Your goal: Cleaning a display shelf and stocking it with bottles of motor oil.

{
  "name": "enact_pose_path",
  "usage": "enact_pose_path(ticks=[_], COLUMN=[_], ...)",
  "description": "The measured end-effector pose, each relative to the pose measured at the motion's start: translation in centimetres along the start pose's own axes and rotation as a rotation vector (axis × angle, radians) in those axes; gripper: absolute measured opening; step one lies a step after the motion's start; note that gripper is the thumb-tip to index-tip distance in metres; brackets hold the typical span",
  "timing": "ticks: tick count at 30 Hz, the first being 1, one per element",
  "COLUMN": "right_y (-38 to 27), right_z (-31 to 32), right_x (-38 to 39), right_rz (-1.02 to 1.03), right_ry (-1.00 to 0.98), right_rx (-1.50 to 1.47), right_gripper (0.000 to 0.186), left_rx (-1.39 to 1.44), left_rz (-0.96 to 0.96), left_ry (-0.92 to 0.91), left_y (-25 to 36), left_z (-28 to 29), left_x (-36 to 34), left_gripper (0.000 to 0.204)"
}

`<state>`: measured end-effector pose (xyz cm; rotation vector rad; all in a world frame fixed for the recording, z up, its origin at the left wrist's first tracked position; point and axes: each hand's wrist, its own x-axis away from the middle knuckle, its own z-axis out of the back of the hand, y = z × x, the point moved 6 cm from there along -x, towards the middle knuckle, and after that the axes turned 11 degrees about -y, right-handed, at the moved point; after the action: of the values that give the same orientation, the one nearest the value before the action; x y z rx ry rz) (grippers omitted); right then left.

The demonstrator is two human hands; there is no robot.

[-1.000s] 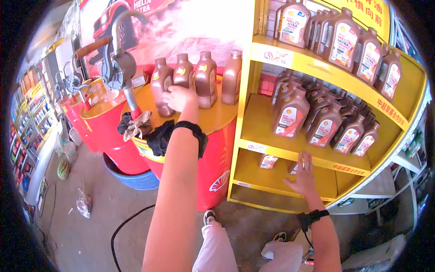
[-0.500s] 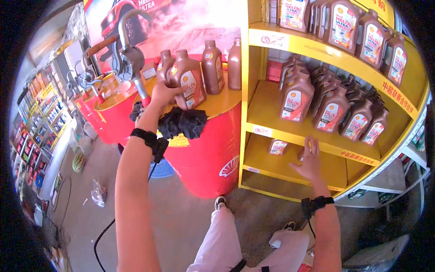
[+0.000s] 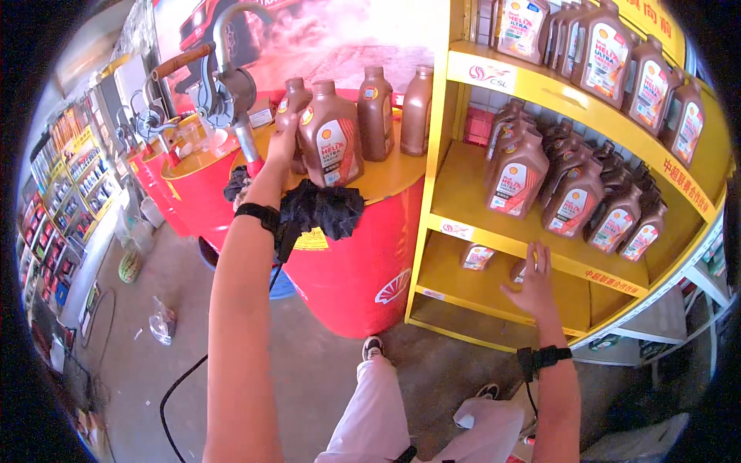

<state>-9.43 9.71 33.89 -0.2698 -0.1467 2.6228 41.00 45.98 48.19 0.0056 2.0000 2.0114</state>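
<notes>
My left hand (image 3: 282, 147) reaches over the near red drum (image 3: 351, 266) and closes around the side of the rear-left brown motor oil bottle (image 3: 292, 106); part of its fingers is hidden. Right beside it, a larger-looking motor oil bottle (image 3: 333, 143) stands upright on the yellow drum top, untouched. Two more brown bottles stand to its right, a middle bottle (image 3: 376, 116) and a right-hand bottle (image 3: 417, 112). A crumpled black cloth (image 3: 323, 211) hangs over the drum's front edge. My right hand (image 3: 532, 284) hovers empty before the yellow shelf, fingers spread.
A grey hand pump (image 3: 228, 92) with a wooden handle rises from the drum's left. The yellow shelf rack (image 3: 494, 238) holds many brown bottles. More drums line the left; a watermelon (image 3: 129, 267), a plastic bag (image 3: 161, 322) and a black cable (image 3: 181, 378) lie on the floor.
My left hand has let go of the front bottle and shifted back to the rear-left one. The front bottle now stands straight. My right hand stays spread by the shelf; the view has shifted slightly.
</notes>
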Motion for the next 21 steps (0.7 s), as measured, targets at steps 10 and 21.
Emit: enact_pose_path(ticks=[10, 21], right_y=[-19.6, -35.9], right_z=[8.1, 4.9], right_x=[-5.8, -19.2], right_rz=[0.502, 0.44], right_ry=[0.294, 0.393], right_rx=[-0.5, -0.891], right_gripper=[0.069, 0.135], left_rx=[-0.353, -0.605], left_rz=[-0.28, -0.163], left_ry=[0.282, 0.032], left_y=[-1.2, -2.8], left_z=[1.6, -1.3], left_x=[1.3, 3.4], left_gripper=[0.065, 0.076])
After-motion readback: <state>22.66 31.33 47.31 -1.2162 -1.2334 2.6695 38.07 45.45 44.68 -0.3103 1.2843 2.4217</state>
